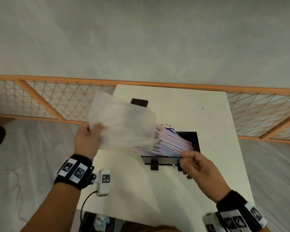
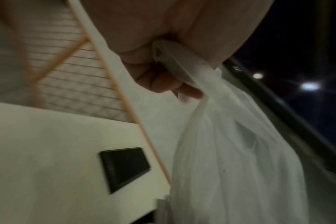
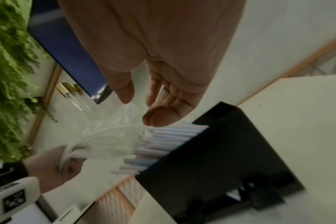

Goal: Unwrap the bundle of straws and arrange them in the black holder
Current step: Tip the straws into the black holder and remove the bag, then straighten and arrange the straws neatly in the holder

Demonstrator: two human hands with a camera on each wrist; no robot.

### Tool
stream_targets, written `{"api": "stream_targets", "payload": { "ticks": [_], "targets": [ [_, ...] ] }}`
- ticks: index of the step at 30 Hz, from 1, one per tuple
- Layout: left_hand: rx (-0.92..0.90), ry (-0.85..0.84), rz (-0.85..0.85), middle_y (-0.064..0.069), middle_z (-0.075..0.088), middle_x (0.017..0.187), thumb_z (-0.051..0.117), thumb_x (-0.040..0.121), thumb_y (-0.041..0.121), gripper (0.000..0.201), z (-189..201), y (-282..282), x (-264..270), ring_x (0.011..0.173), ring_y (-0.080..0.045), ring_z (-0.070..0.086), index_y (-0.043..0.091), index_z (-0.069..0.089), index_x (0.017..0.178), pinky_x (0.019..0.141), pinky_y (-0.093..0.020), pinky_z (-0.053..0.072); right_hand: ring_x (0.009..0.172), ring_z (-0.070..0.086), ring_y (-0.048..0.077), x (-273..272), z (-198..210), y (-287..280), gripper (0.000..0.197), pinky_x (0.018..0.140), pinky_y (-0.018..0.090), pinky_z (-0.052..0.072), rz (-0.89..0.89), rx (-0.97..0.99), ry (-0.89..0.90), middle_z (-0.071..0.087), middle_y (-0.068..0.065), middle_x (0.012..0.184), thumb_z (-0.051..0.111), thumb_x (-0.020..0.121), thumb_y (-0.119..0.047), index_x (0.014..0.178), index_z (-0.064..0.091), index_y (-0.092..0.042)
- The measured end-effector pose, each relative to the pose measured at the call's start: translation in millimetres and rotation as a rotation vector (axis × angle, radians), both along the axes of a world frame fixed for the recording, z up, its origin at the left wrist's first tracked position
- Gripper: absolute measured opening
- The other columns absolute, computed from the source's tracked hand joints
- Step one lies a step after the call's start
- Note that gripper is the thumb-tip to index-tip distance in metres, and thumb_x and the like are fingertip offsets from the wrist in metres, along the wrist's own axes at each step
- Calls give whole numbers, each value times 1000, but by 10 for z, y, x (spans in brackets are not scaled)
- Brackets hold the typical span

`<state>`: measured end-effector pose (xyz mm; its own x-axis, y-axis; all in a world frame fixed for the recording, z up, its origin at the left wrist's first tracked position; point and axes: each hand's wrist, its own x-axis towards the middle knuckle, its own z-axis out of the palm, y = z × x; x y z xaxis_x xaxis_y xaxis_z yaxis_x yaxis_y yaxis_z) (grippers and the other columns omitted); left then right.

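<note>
A bundle of pink, white and blue straws leans in the black holder on the white table, their upper ends sticking out to the left. My left hand grips one end of a clear plastic wrapper, held up left of the straws and still overlapping their ends. My right hand hovers at the holder's near right corner, fingers relaxed, holding nothing.
A small black rectangular object lies at the table's far side. A wooden lattice screen runs behind the table below a pale wall. A cable hangs by the table's near left edge.
</note>
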<state>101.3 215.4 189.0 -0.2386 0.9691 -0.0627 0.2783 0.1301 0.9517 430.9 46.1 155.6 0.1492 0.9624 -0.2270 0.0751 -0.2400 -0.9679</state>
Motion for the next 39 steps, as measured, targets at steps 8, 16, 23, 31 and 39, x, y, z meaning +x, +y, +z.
{"api": "stream_targets", "payload": {
  "ticks": [8,16,23,31,39],
  "targets": [
    [-515,-29,418,-23,66,113,58,91,37,38,-1501,-129,-810,109,-41,66,5,62,111,95,-46,56,75,67,23,41,-407,-351,12,75,39,57,117,-166,-288,70,-8,85,68,94,-26,102,70,-35],
    [-771,-302,457,-17,67,105,72,91,25,31,-1966,-379,-516,85,-34,67,1,63,107,68,-43,64,76,68,16,-22,-460,-273,11,78,40,58,150,-223,-354,71,-11,87,67,94,-27,101,68,-34],
    [-608,267,299,-25,45,147,75,87,34,83,-1713,-413,-502,129,-44,51,-2,33,149,105,-55,47,75,65,10,-74,-347,-158,13,74,26,53,136,-175,-459,70,-17,88,68,93,-27,99,68,-37],
    [-126,106,-227,11,54,125,82,80,47,84,-823,-497,108,103,-9,63,29,34,147,83,-27,54,95,61,15,101,-154,140,28,80,23,50,278,122,-1063,68,-7,105,74,87,-30,113,68,-24],
    [-209,218,-593,18,55,132,89,59,63,109,-649,-477,845,115,-4,60,42,26,145,99,-31,53,102,65,20,-31,-390,529,28,82,32,51,527,33,-1095,68,-5,110,53,97,-34,121,64,-26]
  ]
}}
